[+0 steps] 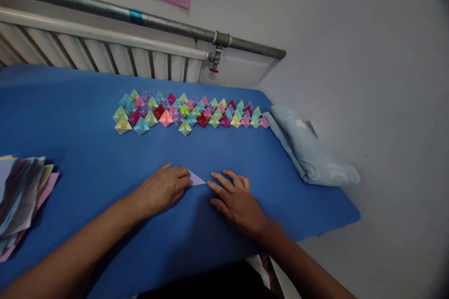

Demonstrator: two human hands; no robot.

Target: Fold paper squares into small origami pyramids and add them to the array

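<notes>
A small pale lilac paper, folded to a point, lies flat on the blue table cover. My left hand has its fingers together on the paper's left part and hides that part. On the right, my right hand rests with its fingers spread, the index fingertip at the paper's right tip. Beyond both hands, several folded paper pieces in many colours stand in close rows.
At the left edge lies a stack of coloured paper sheets. A folded light blue cloth sits at the right by the wall. Behind the table run a radiator and a metal pipe with a red-handled valve.
</notes>
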